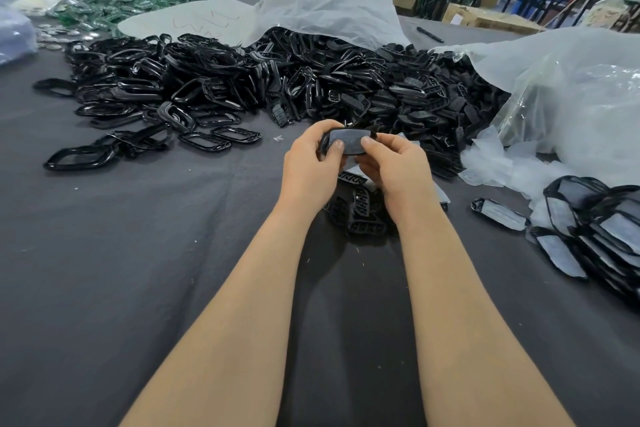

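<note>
Both my hands hold one black plastic part with a grey face [349,143] above the dark cloth table [138,253]. My left hand [310,170] grips its left end, thumb pressed on the grey face. My right hand [394,168] grips its right end, thumb on the face too. Under my hands lies a small cluster of black grille pieces [360,215]. A large heap of black oval frames [166,94] spreads across the left and middle, and a heap of black grille inserts [408,90] spills toward the right.
A stack of black parts with grey faces [599,232] sits at the right, one lying apart [498,213]. Clear and white plastic bags [571,107] cover the right and back. Green and silver pieces [104,7] lie far left; a black pen [429,34] lies behind.
</note>
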A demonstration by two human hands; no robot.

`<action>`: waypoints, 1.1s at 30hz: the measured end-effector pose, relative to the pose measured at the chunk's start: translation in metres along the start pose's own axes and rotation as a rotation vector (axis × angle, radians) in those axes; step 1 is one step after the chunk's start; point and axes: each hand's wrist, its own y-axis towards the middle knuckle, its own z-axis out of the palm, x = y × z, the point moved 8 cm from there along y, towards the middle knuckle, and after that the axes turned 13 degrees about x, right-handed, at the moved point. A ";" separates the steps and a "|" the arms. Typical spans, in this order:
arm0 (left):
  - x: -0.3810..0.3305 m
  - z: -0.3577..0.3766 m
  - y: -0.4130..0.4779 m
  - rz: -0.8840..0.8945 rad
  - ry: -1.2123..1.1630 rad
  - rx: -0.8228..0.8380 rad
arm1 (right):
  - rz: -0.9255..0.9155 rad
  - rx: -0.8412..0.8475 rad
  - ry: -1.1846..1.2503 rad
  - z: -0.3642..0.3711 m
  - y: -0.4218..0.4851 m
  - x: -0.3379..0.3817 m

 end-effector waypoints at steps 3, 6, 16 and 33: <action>-0.001 0.000 -0.001 0.003 0.010 -0.005 | -0.005 -0.003 -0.016 0.000 0.000 0.000; -0.001 0.000 -0.002 -0.008 0.005 -0.015 | -0.004 0.007 -0.050 0.000 0.000 -0.001; 0.001 0.000 -0.001 -0.011 -0.066 -0.026 | 0.034 0.068 -0.025 0.004 -0.002 -0.001; 0.006 0.004 0.002 -0.052 -0.049 0.058 | -0.158 0.032 -0.451 0.013 -0.011 0.024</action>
